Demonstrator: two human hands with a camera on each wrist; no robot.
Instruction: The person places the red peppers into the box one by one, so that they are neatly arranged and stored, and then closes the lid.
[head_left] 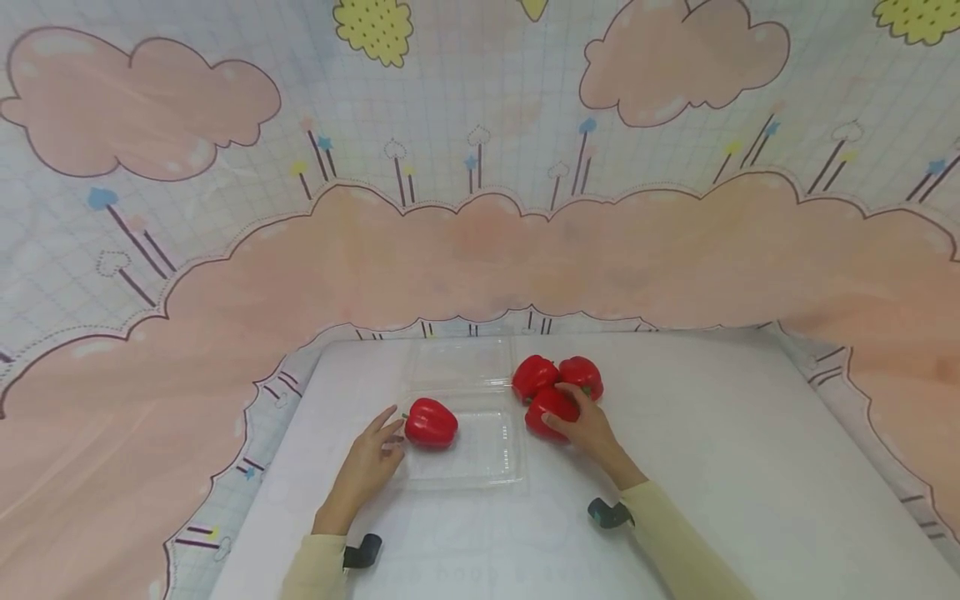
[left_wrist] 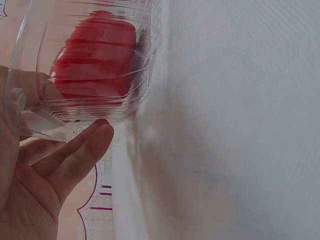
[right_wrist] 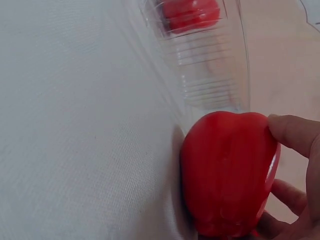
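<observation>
In the head view a red bell pepper [head_left: 431, 423] lies on its side in the left part of a clear plastic clamshell box [head_left: 483, 482], its stem toward the left. My left hand [head_left: 370, 462] is at the box's left edge, fingers fairly straight and spread; the left wrist view shows fingertips [left_wrist: 102, 137] right at the clear wall. To the right of the box, my right hand [head_left: 588, 429] grips another red bell pepper [head_left: 550, 414], thumb on the near side and fingers over the far side. In the right wrist view this pepper [right_wrist: 227, 172] is close to the white surface.
Two more red bell peppers [head_left: 534, 377] sit just behind the gripped one. The box's lid [head_left: 461, 362] lies open at the back. A white table [head_left: 720, 433] carries everything, with a patterned cloth [head_left: 480, 258] hanging behind. Dark devices [head_left: 609, 513] are at both wrists.
</observation>
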